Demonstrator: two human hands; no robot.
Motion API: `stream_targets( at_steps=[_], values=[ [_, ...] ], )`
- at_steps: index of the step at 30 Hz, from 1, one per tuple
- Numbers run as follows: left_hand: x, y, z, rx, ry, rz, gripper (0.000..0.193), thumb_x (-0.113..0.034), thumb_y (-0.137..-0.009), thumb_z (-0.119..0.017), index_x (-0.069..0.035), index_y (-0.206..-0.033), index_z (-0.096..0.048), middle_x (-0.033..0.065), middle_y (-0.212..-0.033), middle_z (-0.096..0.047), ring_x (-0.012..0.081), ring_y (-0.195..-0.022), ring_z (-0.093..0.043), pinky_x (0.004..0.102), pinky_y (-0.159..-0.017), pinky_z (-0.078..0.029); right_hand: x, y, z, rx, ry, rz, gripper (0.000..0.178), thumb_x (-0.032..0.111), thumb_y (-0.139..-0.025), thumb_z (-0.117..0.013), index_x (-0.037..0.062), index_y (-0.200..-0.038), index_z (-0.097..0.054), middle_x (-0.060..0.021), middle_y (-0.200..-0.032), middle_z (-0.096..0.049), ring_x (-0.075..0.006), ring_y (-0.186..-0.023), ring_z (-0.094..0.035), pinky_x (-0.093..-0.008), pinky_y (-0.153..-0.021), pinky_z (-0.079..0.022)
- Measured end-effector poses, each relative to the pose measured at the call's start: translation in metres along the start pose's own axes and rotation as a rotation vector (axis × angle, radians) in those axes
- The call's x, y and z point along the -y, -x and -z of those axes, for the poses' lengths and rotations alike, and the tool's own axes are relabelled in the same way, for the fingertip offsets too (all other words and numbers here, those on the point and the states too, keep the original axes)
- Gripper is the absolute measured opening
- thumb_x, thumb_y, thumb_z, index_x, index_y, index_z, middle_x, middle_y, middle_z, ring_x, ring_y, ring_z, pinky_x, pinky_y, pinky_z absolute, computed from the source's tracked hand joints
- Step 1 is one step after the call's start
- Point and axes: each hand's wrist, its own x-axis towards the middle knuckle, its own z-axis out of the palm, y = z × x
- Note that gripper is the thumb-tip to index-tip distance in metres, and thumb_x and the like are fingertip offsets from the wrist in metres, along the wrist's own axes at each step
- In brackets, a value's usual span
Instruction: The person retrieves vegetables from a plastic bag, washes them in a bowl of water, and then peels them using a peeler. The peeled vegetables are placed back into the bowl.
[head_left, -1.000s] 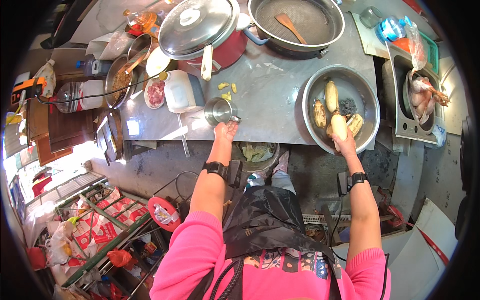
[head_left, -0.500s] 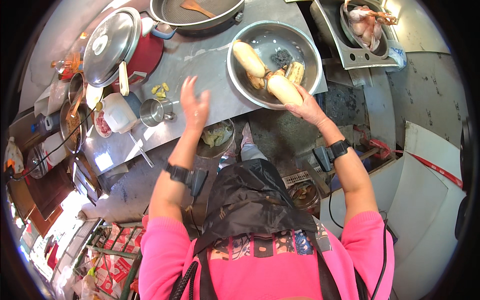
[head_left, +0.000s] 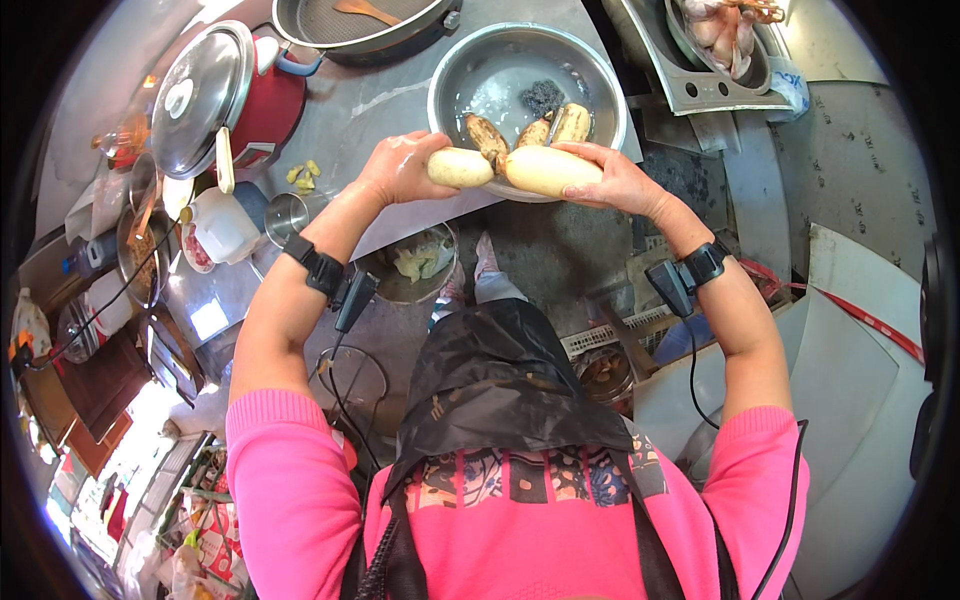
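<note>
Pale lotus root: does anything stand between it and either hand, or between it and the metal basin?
Nothing visible does. The left hand holds the pale lotus root at its left end, the right hand at its right. In view it overlaps the near rim of the metal basin; contact there is unclear.

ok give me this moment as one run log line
left hand: holds pale lotus root, left segment; right hand: holds its right segment; metal basin: brownish root pieces, dark scrubber inside
</note>
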Motion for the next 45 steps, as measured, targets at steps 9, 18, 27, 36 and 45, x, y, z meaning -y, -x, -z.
stream_targets(
  at_steps=[9,18,27,36,45],
  values=[
    [-0.007,-0.027,-0.054,-0.221,0.995,0.424,0.051,-0.033,-0.073,-0.073,-0.004,-0.111,-0.054,0.0034,-0.088,-0.061,0.0091,-0.071,-0.055,0.0231,-0.058,-0.044,-0.026,-0.044,-0.035,-0.188,-0.643,0.030,0.054,0.029,-0.085,-0.060,0.0071,-0.129,-0.037,-0.0070,-0.098,-0.055,-0.0139,-0.071,-0.059,-0.0214,-0.049,-0.049],
    [-0.006,-0.012,-0.091,-0.317,1.306,0.270,0.070,-0.003,-0.068,-0.074,-0.001,-0.128,-0.038,0.0081,-0.121,-0.047,0.0171,-0.108,-0.049,0.0289,-0.093,-0.041,-0.072,-0.025,-0.061,-0.027,-1.474,0.112,0.072,0.058,-0.082,-0.051,0.0059,-0.130,-0.036,-0.0154,-0.110,-0.054,-0.0209,-0.082,-0.059,-0.0265,-0.056,-0.050],
    [0.016,-0.022,-0.109,-0.430,1.048,0.172,0.068,0.001,-0.063,-0.074,-0.005,-0.124,-0.043,0.0082,-0.127,-0.041,0.0215,-0.117,-0.042,0.0315,-0.100,-0.036,-0.083,-0.017,-0.048,-0.052,-1.279,0.075,0.069,0.053,-0.084,-0.051,0.0019,-0.129,-0.037,-0.0154,-0.111,-0.054,-0.0215,-0.087,-0.061,-0.0286,-0.059,-0.054],
    [0.012,-0.006,-0.102,-0.443,1.174,0.500,0.058,-0.012,-0.071,-0.075,-0.005,-0.119,-0.043,0.0088,-0.112,-0.053,0.0184,-0.099,-0.054,0.0309,-0.083,-0.047,-0.093,-0.057,-0.036,-0.321,-0.825,-0.220,0.052,0.035,-0.086,-0.057,0.0062,-0.126,-0.040,-0.0089,-0.095,-0.059,-0.0193,-0.077,-0.063,-0.0276,-0.053,-0.053],
    [0.029,0.041,-0.098,-0.485,1.452,0.599,0.049,-0.012,-0.078,-0.066,-0.007,-0.118,-0.038,0.0098,-0.101,-0.058,0.0209,-0.092,-0.059,0.0355,-0.078,-0.050,-0.117,-0.126,-0.079,-0.652,0.503,0.179,0.054,0.040,-0.076,-0.062,0.0163,-0.123,-0.050,-0.0145,-0.108,-0.058,-0.0310,-0.104,-0.053,-0.0398,-0.087,-0.043]
  ],
)
